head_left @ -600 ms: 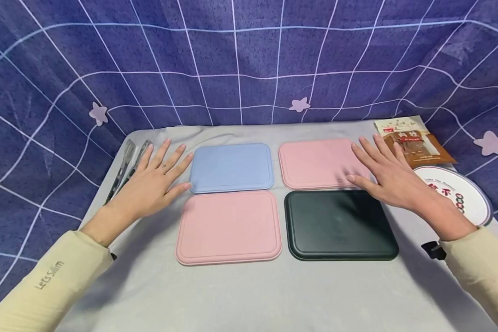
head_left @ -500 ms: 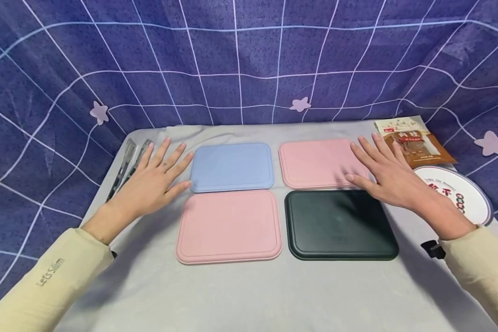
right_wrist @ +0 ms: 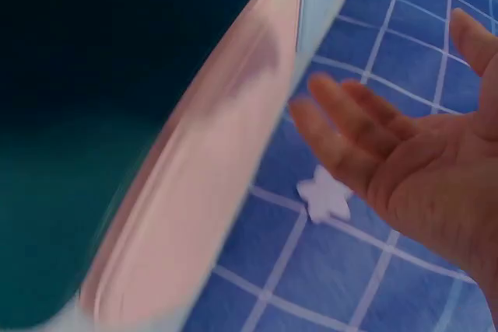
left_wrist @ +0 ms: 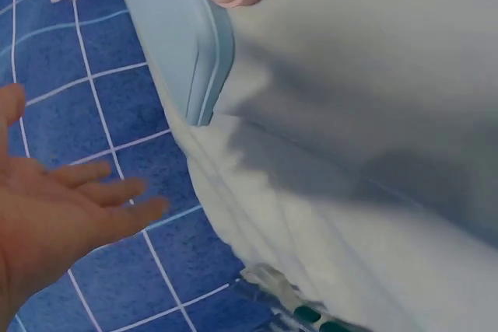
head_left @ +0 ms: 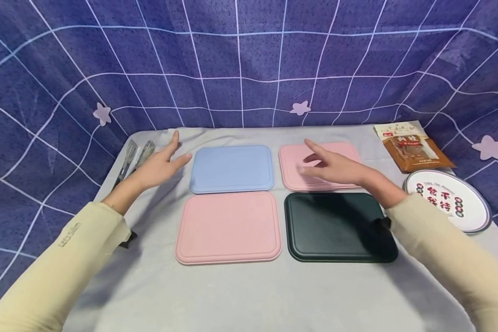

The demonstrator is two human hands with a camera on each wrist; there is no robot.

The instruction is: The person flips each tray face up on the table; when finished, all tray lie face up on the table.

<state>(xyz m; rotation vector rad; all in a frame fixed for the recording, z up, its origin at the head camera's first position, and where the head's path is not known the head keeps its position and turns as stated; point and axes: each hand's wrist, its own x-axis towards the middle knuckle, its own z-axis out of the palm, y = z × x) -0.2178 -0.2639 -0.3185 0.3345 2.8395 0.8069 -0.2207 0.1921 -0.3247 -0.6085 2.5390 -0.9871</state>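
Note:
My left hand [head_left: 158, 167], turned thumb-up with extended fingers, hovers between the tongs [head_left: 143, 154] and a light blue rectangular board [head_left: 232, 169]. Nothing is in it, and the left wrist view shows its bare palm [left_wrist: 50, 215]. Above the back pink board [head_left: 288, 168] is my right hand [head_left: 336, 167], likewise empty, its fingers loosely bent and the thumb apart. In front lie another pink board [head_left: 229, 228] and a dark green board [head_left: 336, 230], the latter under my right forearm's shadow. All the boards have rounded corners.
Two pairs of tongs with dark handles lie along the left edge of the grey-clothed table [head_left: 249, 295]. At the right are a brown and cream food packet [head_left: 415, 150] and a white plate [head_left: 448, 200] with red lettering. A blue gridded curtain [head_left: 249, 60] hangs behind and at both sides.
Both hands have rolled from palms-down with spread fingers to thumb-up. The right hand has moved left over the back pink board, uncovering the plate; the left shifted slightly. The boards stayed put.

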